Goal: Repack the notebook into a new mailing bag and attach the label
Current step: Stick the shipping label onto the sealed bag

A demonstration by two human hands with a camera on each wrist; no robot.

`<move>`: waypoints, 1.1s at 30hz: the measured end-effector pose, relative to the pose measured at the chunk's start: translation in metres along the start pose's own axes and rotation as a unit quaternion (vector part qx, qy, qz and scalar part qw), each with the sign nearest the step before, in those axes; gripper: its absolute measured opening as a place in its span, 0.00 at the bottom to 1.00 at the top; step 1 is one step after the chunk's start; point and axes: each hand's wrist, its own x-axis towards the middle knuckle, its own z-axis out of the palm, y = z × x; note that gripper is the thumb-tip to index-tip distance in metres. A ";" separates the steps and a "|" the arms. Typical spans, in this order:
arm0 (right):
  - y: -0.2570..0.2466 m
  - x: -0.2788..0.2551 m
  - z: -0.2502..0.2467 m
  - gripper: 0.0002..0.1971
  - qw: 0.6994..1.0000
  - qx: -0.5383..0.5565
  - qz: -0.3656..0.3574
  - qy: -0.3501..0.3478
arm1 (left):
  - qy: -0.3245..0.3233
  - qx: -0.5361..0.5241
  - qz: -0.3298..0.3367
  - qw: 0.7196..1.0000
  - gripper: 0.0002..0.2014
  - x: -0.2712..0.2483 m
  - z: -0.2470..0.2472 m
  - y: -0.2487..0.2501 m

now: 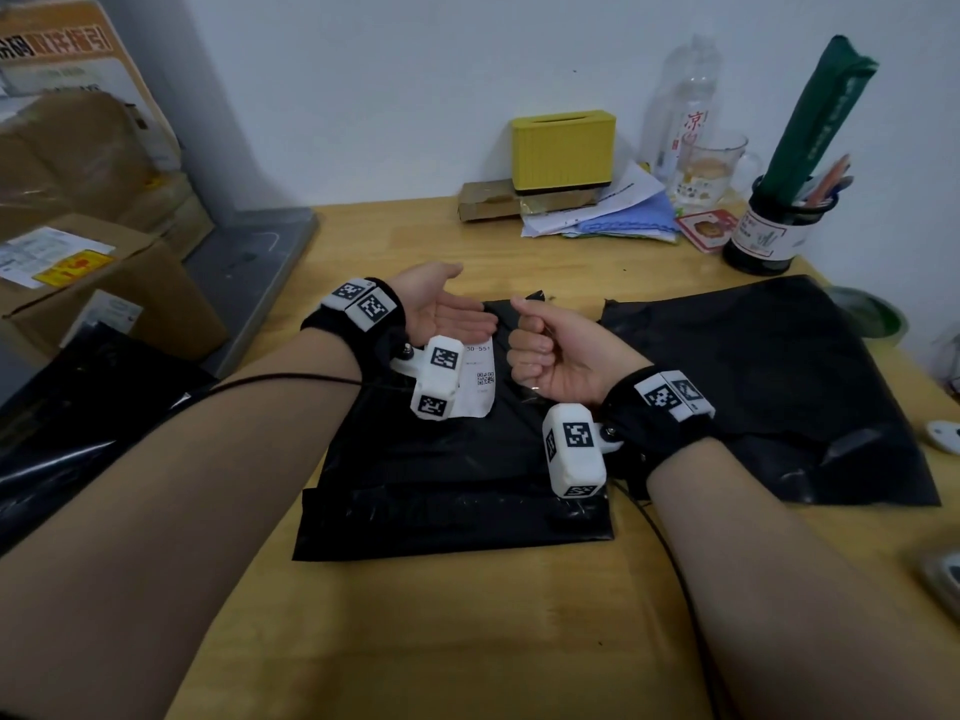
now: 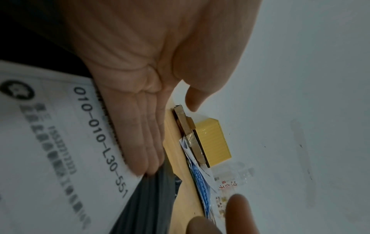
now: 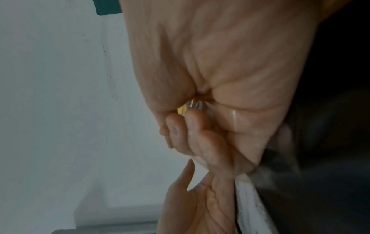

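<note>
From the head view, a black mailing bag (image 1: 452, 480) lay flat on the wooden tabletop (image 1: 467, 641), its near end folded over, with a white label (image 1: 480, 376) lying on its upper face. The notebook itself could not be seen. The left hand (image 1: 441, 309) hovered over the label's far end, palm turned up, its grip wide open with fingers straight and holding nothing. The right hand (image 1: 550, 356) sat just beside it over the bag, fingers curled into a fist with the thumb on top. A second black bag (image 1: 769, 387) lay crumpled to the right, and a yellow box (image 1: 563, 150) stood at the far wall.

In the left wrist view, the left hand (image 2: 140, 95) showed straight fingers (image 2: 140, 150) lying together next to the label (image 2: 60, 150), printed 010-010-L30-551.

In the right wrist view, the right hand (image 3: 220, 79) had its fingers (image 3: 200, 136) folded tightly into the palm, with something small, clear and shiny, with a spot of yellow, pinched inside the curl; what it was could not be told. The open left hand (image 3: 200, 205) showed below it, with the label's edge (image 3: 250, 210) alongside.
</note>
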 end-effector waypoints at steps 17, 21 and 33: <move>-0.002 0.001 -0.002 0.27 1.000 -0.008 0.006 0.001 | 0.002 0.032 0.092 0.995 0.30 -0.036 -0.019 -0.045; -0.001 0.000 0.000 0.27 1.000 -0.016 0.005 0.009 | 0.023 0.072 0.101 0.992 0.29 -0.042 -0.016 -0.050; 0.000 0.000 0.008 0.27 0.998 -0.064 0.001 0.026 | 0.008 0.219 0.009 0.976 0.27 -0.072 -0.014 -0.062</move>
